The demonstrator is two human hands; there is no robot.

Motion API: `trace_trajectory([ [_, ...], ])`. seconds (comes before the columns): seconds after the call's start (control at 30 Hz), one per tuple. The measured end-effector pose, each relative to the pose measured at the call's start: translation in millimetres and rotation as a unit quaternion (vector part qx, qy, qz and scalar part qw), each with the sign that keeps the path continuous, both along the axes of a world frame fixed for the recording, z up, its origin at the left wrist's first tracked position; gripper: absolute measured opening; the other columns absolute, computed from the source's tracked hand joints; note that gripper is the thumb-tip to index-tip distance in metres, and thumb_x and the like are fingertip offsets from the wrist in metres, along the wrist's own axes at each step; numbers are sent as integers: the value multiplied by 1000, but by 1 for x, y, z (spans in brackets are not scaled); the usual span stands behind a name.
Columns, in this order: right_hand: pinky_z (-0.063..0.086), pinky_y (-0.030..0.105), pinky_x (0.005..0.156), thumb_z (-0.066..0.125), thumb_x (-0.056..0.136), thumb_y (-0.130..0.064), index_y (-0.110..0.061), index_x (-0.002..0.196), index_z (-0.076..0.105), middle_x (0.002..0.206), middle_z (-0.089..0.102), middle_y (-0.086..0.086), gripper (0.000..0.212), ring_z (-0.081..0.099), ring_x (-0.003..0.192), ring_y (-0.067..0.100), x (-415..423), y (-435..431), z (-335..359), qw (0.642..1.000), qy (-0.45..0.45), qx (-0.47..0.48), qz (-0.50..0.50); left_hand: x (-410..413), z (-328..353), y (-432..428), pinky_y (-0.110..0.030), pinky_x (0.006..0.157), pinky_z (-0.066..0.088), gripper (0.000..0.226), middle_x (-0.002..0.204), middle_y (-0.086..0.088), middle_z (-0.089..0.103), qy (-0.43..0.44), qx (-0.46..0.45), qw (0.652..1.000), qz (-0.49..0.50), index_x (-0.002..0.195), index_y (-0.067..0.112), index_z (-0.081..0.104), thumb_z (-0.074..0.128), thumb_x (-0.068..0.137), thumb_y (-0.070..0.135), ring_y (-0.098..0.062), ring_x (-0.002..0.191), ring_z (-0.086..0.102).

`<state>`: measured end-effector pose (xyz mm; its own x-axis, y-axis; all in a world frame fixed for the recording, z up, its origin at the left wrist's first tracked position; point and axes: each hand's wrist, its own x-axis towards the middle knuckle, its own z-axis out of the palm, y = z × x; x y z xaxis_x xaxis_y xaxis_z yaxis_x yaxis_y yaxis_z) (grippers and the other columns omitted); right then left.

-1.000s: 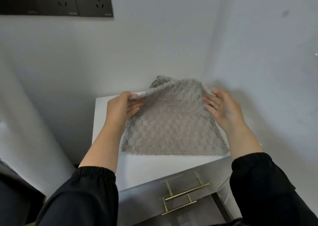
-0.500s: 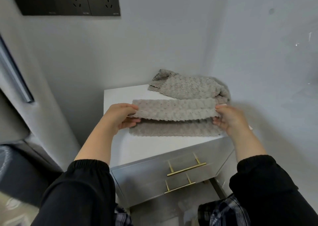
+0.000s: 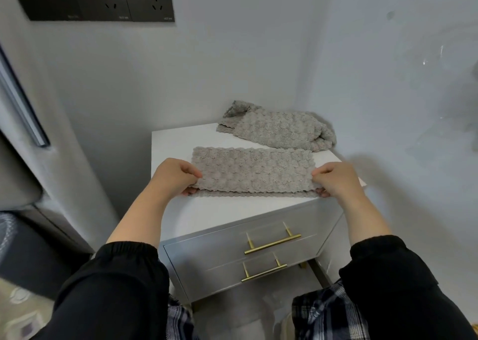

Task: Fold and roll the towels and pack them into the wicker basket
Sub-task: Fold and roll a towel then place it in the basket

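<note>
A: How far along is the work with the towels?
B: Near the beginning, I think. One grey towel point(image 3: 252, 174) lies on the white top of the cabinet point(image 3: 219, 215), folded into a long narrow band. Its lower layer shows a little under the front edge.
A: And the hands?
B: The left hand point(image 3: 176, 178) pinches the left end of the band, thumb on top and fingers curled under. The right hand point(image 3: 336, 180) pinches the right end in the same way.
A: So this fold is complete?
B: Nearly, in my judgement. The rolling is not yet begun.
A: Is there more to do?
B: Yes. A second towel point(image 3: 279, 132) lies crumpled at the back of the top, near the wall corner, just behind the first one. It is neither folded nor rolled.
A: And the wicker basket?
B: I cannot see it in this view, so no towel is packed as far as the picture shows.
</note>
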<state>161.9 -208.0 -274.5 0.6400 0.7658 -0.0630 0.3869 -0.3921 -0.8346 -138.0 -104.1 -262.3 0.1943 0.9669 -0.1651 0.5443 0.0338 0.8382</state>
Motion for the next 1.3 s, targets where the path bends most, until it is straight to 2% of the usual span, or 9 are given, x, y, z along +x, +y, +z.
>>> trace_trajectory([
  [0.3, 55, 39, 73, 67, 79, -9, -16, 61, 56, 61, 57, 0, 22, 60, 70, 28, 9, 2, -7, 989, -117, -85, 9, 3, -7, 7, -24, 59, 48, 21, 77, -5, 63, 115, 37, 992, -31, 70, 15, 65, 59, 83, 0, -20, 68, 60],
  [0.4, 45, 28, 58, 66, 82, -29, -10, 68, 54, 61, 52, 5, 27, 57, 69, 29, 12, 3, -8, 971, -183, -154, 11, 14, -13, 5, -36, 85, 44, 13, 119, -9, 49, 260, 212, 942, -11, 98, 14, 66, 59, 88, 18, -29, 112, 47],
  [0.53, 29, 27, 51, 61, 86, -46, -8, 64, 46, 65, 47, 4, 46, 51, 74, 27, 7, 3, -4, 961, -186, -200, 36, 38, -27, 0, -44, 108, 30, 40, 150, -11, 33, 249, 311, 909, -123, 132, 15, 52, 51, 95, 31, -30, 137, 26],
  [0.7, 32, 28, 58, 66, 85, -35, -5, 73, 48, 74, 47, 5, 37, 48, 71, 21, 1, 7, 2, 953, -176, -235, 76, 54, -32, -7, -39, 101, 37, 43, 139, -6, 45, 348, 268, 878, -189, 136, 19, 45, 34, 100, 39, -28, 127, 37],
  [0.83, 22, 29, 52, 63, 80, -16, -13, 62, 37, 63, 34, 4, 32, 35, 58, 19, -4, 12, -3, 996, -83, -21, -5, 63, 0, -20, -32, 72, 44, 43, 91, -7, 64, 383, 268, 868, -167, 82, 14, 59, 33, 99, 45, -26, 87, 58],
  [0.9, 35, 28, 61, 67, 75, -17, -11, 71, 48, 69, 45, 8, 20, 46, 65, 20, -9, 14, -3, 989, 97, 104, -24, 66, 11, -28, -27, 61, 43, 51, 65, -4, 62, 325, 185, 899, -229, 65, 13, 56, 37, 98, 48, -23, 65, 60],
  [1.03, 58, 33, 65, 52, 89, 3, -4, 83, 64, 76, 72, 11, 15, 70, 69, 23, -17, 16, 6, 882, 424, 203, 16, 65, 19, -41, -19, 48, 40, 48, 51, -4, 63, 58, -2, 950, -307, 65, 7, 65, 50, 96, 39, -14, 39, 49],
  [1.17, 60, 33, 68, 41, 96, 2, -3, 106, 61, 91, 72, 10, 23, 72, 80, 20, -25, 12, 20, 848, 470, 221, 103, 65, 12, -26, -23, 71, 44, 18, 90, 7, 68, -24, 156, 982, -104, 91, 18, 68, 60, 91, 34, -8, 79, 60],
  [1.3, 58, 36, 79, 47, 88, 1, -3, 117, 56, 102, 71, 12, 30, 70, 92, 23, -26, 7, 31, 834, 472, 224, 177, 66, 6, -20, -30, 98, 44, 72, 123, 8, 58, -168, -46, 975, -139, 135, 20, 47, 68, 76, 55, -10, 112, 56],
])
